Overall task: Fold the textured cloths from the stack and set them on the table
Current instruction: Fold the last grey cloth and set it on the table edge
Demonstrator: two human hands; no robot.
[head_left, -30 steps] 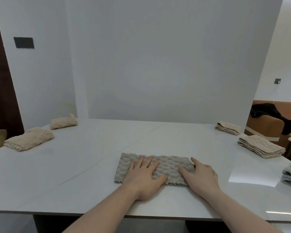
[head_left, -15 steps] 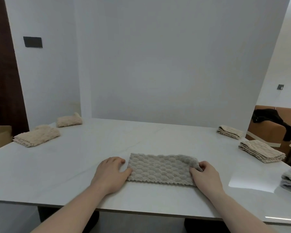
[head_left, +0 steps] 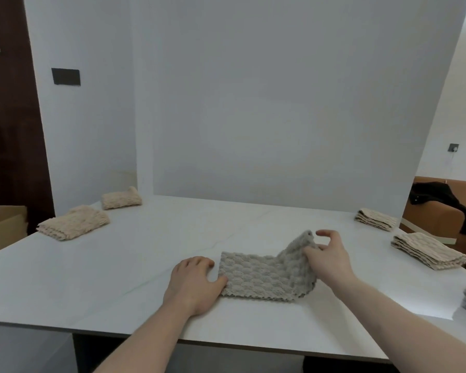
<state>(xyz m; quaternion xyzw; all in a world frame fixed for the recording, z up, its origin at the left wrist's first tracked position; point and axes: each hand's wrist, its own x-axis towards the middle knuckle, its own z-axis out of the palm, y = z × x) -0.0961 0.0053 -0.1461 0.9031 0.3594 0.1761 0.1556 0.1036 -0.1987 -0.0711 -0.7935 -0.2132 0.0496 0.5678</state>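
Pinching the grey cloth (head_left: 264, 275), right hand (head_left: 331, 258) lifts its end (left hand (head_left: 194, 284) pins it, fingers curled).

a second ago both hands lay flat on top of the grey cloth (head_left: 264, 275) – now they have parted to its two ends. the left hand (head_left: 193, 285) has slid off to the cloth's left end and rests on the table (head_left: 97, 278), thumb touching the near left corner. the right hand (head_left: 331, 258) has pinched the right end and raised it off the table – that end now stands up in a peak, while the left part lies flat
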